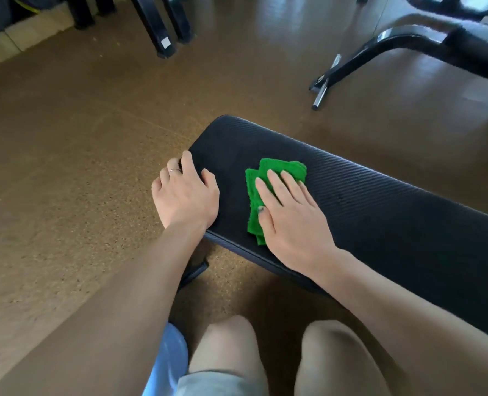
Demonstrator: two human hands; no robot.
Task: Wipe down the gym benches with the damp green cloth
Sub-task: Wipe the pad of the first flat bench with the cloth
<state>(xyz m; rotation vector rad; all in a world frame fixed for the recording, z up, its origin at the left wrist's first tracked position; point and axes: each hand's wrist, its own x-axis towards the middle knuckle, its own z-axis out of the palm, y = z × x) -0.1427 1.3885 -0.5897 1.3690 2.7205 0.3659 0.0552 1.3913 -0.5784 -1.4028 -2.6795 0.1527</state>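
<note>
A black padded gym bench (365,201) with a ribbed top runs from the middle of the view toward the lower right. A folded green cloth (277,170) lies on its top near the left end. My right hand (291,212) presses flat on the cloth with straight fingers and covers much of it. My left hand (184,192) grips the bench's left end, fingers curled over the edge and thumb on top. A thin ring is on one of its fingers.
Brown speckled floor (80,167) surrounds the bench. A second black bench with a curved frame and chrome foot bar (391,44) stands at the upper right. Black equipment legs (163,27) stand at the top centre. My knees (280,352) are just below the bench.
</note>
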